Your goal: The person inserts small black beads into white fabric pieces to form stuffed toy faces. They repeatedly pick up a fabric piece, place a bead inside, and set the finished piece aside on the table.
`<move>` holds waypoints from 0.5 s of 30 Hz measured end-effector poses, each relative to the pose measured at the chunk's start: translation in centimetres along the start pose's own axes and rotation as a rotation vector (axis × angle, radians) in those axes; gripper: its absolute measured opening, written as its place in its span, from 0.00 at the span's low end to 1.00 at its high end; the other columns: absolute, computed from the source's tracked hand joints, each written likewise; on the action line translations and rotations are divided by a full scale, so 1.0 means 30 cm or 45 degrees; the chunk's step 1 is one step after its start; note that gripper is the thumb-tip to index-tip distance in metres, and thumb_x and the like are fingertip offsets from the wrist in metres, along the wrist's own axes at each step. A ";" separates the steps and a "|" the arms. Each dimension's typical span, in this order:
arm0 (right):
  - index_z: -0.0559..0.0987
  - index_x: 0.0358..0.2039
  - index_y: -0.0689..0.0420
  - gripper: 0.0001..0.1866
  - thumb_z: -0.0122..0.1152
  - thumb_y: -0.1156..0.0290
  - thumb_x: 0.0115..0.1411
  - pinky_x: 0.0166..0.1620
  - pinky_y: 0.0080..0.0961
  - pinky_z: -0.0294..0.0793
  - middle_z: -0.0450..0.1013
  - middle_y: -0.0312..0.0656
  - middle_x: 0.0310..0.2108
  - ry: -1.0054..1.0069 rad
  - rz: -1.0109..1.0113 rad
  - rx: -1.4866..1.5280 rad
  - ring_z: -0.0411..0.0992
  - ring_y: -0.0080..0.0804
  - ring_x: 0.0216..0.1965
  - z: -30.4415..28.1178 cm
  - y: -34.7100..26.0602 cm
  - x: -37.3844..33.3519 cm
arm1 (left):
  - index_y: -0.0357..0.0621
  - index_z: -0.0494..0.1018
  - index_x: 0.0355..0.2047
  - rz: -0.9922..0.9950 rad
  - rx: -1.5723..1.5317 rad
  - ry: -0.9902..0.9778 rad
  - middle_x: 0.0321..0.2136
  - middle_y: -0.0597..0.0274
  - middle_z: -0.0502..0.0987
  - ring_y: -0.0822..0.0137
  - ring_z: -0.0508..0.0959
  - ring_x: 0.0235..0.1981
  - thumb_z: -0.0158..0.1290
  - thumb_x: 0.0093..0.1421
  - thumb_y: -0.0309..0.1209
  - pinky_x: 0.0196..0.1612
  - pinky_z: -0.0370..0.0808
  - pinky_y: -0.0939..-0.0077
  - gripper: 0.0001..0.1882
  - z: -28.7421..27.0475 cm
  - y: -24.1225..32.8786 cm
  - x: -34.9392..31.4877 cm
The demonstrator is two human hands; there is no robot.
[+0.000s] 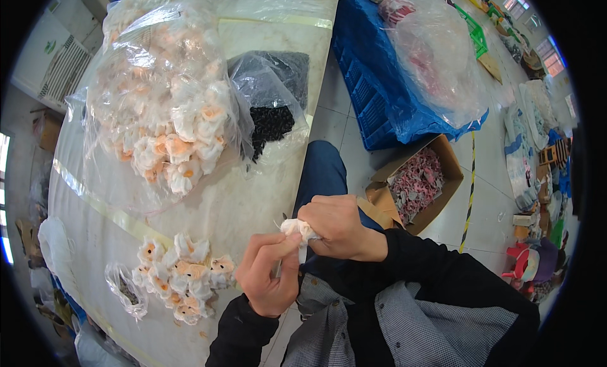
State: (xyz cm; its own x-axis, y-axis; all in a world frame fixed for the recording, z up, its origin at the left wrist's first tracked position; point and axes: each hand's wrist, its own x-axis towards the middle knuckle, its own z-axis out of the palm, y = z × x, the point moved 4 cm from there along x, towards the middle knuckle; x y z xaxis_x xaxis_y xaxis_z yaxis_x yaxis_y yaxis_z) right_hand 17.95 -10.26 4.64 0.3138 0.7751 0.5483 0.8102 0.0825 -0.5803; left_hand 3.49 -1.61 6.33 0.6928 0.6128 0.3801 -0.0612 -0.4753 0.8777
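Both my hands meet above my lap at the table's edge, on a small white and peach plush piece [294,228]. My left hand [269,272] pinches its lower side between thumb and fingertips. Wrapped round its right end is my right hand [341,224], in a fist. A thin dark tip shows just above the piece; what it belongs to I cannot make out. To the left on the table lies a loose pile of similar plush pieces [180,275], several with small black dots on them. Beside that pile sits a small clear bag [126,291] with tiny dark bits.
A large clear bag of plush pieces [164,95] fills the table's far left, next to a bag of small black parts [272,123]. Right of the table, a blue crate [367,114] and a cardboard box [452,177] of pink and grey scraps stand on the tiled floor.
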 end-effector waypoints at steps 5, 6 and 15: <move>0.78 0.32 0.50 0.13 0.74 0.60 0.55 0.24 0.35 0.69 0.72 0.38 0.21 -0.059 0.033 0.082 0.74 0.40 0.22 0.033 0.030 0.028 | 0.34 0.78 0.44 -0.139 -0.091 -0.025 0.36 0.58 0.77 0.71 0.76 0.34 0.55 0.66 0.16 0.37 0.72 0.80 0.08 -0.024 -0.022 0.010; 0.79 0.33 0.52 0.13 0.74 0.60 0.56 0.23 0.34 0.68 0.71 0.38 0.20 -0.136 0.051 0.145 0.74 0.38 0.21 0.028 0.030 0.046 | 0.36 0.80 0.43 -0.067 0.053 0.032 0.36 0.56 0.79 0.69 0.77 0.32 0.58 0.64 0.17 0.34 0.72 0.78 0.08 -0.061 -0.016 0.016; 0.77 0.39 0.58 0.11 0.65 0.65 0.66 0.28 0.40 0.77 0.73 0.44 0.31 -0.176 0.070 -0.101 0.77 0.46 0.25 0.182 0.192 0.203 | 0.32 0.78 0.44 -0.704 0.621 0.455 0.35 0.63 0.76 0.78 0.70 0.29 0.56 0.68 0.19 0.30 0.70 0.81 0.05 -0.543 -0.073 -0.096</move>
State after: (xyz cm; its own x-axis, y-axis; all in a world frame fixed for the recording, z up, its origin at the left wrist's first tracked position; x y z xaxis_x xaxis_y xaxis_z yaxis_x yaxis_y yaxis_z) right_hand 21.82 -1.65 1.34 0.2922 0.8564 0.4257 0.8320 -0.0082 -0.5547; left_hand -10.08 7.95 8.05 0.2556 0.9641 0.0715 0.5986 -0.2159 0.7714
